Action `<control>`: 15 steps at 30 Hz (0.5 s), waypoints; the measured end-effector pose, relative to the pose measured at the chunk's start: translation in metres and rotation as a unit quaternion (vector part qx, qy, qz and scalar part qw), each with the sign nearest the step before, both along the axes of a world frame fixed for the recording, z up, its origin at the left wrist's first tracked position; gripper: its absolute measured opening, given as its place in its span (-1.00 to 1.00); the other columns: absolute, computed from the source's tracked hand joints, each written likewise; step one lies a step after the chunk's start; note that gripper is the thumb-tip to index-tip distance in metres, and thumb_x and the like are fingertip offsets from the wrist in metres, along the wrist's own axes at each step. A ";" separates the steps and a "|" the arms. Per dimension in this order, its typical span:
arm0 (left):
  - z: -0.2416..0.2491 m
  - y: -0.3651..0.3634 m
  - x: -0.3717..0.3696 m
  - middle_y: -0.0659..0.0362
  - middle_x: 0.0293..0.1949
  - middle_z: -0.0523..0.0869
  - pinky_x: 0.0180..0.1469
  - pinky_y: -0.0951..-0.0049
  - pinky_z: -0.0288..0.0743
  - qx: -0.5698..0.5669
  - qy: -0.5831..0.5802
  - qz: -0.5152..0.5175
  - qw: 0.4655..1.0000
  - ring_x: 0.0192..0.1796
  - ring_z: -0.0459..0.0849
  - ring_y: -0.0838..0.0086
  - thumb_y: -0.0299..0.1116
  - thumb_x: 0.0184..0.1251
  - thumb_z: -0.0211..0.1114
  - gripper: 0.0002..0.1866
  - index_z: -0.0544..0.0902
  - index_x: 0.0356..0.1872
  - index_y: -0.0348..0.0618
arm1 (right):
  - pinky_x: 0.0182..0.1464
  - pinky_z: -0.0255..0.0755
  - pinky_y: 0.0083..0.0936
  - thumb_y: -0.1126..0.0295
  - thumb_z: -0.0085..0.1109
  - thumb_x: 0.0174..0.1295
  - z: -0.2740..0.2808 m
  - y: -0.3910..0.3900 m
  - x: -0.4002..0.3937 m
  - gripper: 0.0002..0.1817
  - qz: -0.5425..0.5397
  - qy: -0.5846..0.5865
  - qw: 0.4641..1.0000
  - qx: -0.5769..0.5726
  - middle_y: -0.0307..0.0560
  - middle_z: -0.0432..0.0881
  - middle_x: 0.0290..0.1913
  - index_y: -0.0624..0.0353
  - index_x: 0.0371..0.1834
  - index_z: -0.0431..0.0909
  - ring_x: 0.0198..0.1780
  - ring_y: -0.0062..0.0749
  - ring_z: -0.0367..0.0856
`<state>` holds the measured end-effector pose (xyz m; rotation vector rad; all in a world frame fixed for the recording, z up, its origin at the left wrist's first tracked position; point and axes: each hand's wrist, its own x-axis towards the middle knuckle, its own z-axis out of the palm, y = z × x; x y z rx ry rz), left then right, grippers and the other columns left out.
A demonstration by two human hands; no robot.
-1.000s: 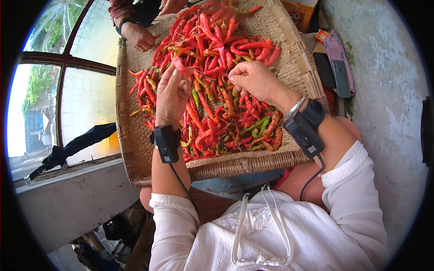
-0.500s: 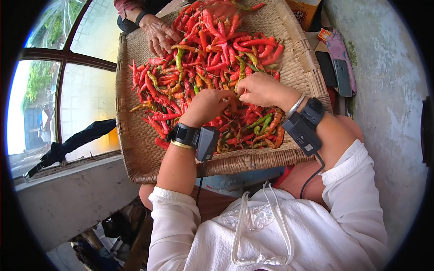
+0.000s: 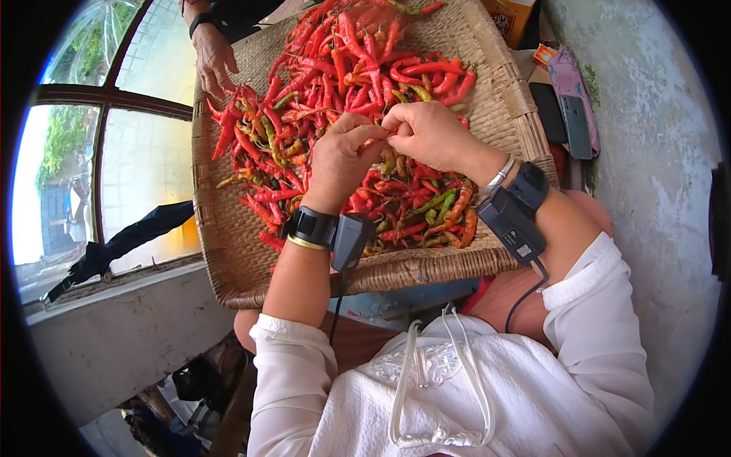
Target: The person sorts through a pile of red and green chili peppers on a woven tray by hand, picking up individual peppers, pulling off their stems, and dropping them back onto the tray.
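Note:
Several chili peppers point(image 3: 438, 209), mostly red with some green and orange-brown ones, lie heaped in a shallow woven basket point(image 3: 251, 263). Above the middle of the heap, my left hand point(image 3: 343, 160) is closed in a pinch, seemingly on a red chili pepper mostly covered by the fingers. My right hand point(image 3: 430, 137) meets it fingertip to fingertip, thumb and forefinger pressed together. Whatever lies between the right fingertips is too small and hidden to make out. Both wrists carry black strapped devices with cables.
Another person's hand point(image 3: 213, 65) hovers at the basket's upper left edge. Windows point(image 3: 148, 152) and a folded dark umbrella point(image 3: 129, 236) are on the left. A phone point(image 3: 576, 126), a pink pouch point(image 3: 572, 76) and a box point(image 3: 510, 19) sit at the right, along the wall point(image 3: 647, 152).
My hands have risen slightly up the heap, fingertips now together. The other person's hand has moved left, from the peppers to the basket's edge, and some peppers there have shifted.

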<state>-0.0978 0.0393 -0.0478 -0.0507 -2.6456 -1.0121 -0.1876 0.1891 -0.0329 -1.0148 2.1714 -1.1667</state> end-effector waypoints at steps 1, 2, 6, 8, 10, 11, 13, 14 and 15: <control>0.003 -0.001 0.001 0.33 -0.51 0.59 -0.41 0.64 0.43 0.006 0.004 -0.001 1.000 -0.47 0.54 0.64 -0.56 0.01 0.32 -0.78 0.62 -0.26 -0.13 | -0.30 0.46 -0.44 0.40 0.18 -0.05 0.004 0.000 0.000 -0.84 -0.036 -0.018 0.999 -0.035 0.01 0.62 -0.46 0.20 -0.38 0.59 -0.38 -0.30 0.61; 0.007 -0.001 0.001 0.33 -0.51 0.59 -0.41 0.64 0.43 0.007 0.004 -0.001 1.000 -0.47 0.54 0.64 -0.56 0.01 0.32 -0.78 0.62 -0.26 -0.13 | -0.30 0.46 -0.44 0.40 0.18 -0.05 0.006 0.001 -0.002 -0.84 -0.036 -0.018 0.999 -0.033 0.01 0.62 -0.46 0.20 -0.38 0.59 -0.38 -0.30 0.61; 0.011 -0.001 0.005 0.25 -0.38 0.64 -0.41 0.66 0.46 0.229 -0.152 -0.030 0.961 -0.43 0.58 0.70 -0.48 0.08 0.32 -0.77 0.57 -0.20 -0.24 | -0.52 0.39 -0.68 0.48 0.15 0.01 0.018 0.008 -0.006 -0.91 0.003 -0.266 0.956 -0.126 -0.25 0.56 -0.52 0.26 -0.43 0.56 -0.55 -0.71 0.46; 0.013 -0.001 0.006 0.27 -0.40 0.64 -0.40 0.66 0.46 0.366 -0.154 -0.067 0.915 -0.42 0.57 0.71 -0.44 0.17 0.27 -0.83 0.57 -0.23 -0.24 | -0.56 0.35 -0.74 0.45 0.13 0.08 0.024 0.010 -0.005 -0.90 -0.008 -0.353 0.923 -0.152 -0.27 0.53 -0.53 0.25 -0.39 0.55 -0.58 -0.75 0.43; 0.016 -0.004 0.009 0.27 -0.40 0.64 -0.40 0.67 0.45 0.391 -0.150 -0.055 0.906 -0.42 0.56 0.72 -0.44 0.19 0.24 -0.85 0.58 -0.23 -0.23 | -0.57 0.34 -0.77 0.39 0.11 0.13 0.025 0.012 -0.010 -0.86 -0.004 -0.372 0.912 -0.171 -0.29 0.52 -0.54 0.24 -0.34 0.54 -0.58 -0.77 0.43; 0.017 -0.008 0.010 0.27 -0.41 0.64 -0.39 0.69 0.44 0.413 -0.146 -0.045 0.898 -0.43 0.55 0.73 -0.43 0.22 0.21 -0.87 0.58 -0.24 -0.23 | -0.57 0.33 -0.77 0.35 0.10 0.15 0.028 0.013 -0.011 -0.83 -0.019 -0.354 0.920 -0.166 -0.30 0.52 -0.54 0.24 -0.34 0.54 -0.58 -0.78 0.43; 0.020 -0.020 0.009 0.25 -0.43 0.64 -0.42 0.70 0.41 0.453 -0.097 -0.009 0.886 -0.49 0.50 0.73 -0.41 0.25 0.17 -0.90 0.57 -0.30 -0.22 | -0.51 0.41 -0.63 0.30 0.10 0.14 0.029 0.014 -0.016 -0.79 -0.042 -0.270 0.955 -0.114 -0.20 0.56 -0.52 0.23 -0.34 0.54 -0.51 -0.57 0.54; 0.021 -0.025 0.007 0.25 -0.44 0.63 -0.43 0.70 0.40 0.493 -0.054 0.009 0.868 -0.53 0.48 0.72 -0.40 0.27 0.16 -0.89 0.56 -0.32 -0.23 | -0.51 0.41 -0.63 0.30 0.10 0.14 0.027 0.015 -0.018 -0.79 -0.042 -0.270 0.955 -0.114 -0.20 0.56 -0.52 0.23 -0.34 0.54 -0.51 -0.57 0.54; 0.019 -0.035 0.006 0.23 -0.40 0.63 -0.43 0.69 0.41 0.564 0.000 0.015 0.825 -0.52 0.49 0.71 -0.36 0.29 0.13 -0.87 0.53 -0.30 -0.22 | -0.43 0.45 -0.50 0.31 0.11 0.10 0.025 0.017 -0.020 -0.80 0.002 -0.072 0.997 -0.015 -0.11 0.58 -0.49 0.24 -0.34 0.54 -0.44 -0.41 0.57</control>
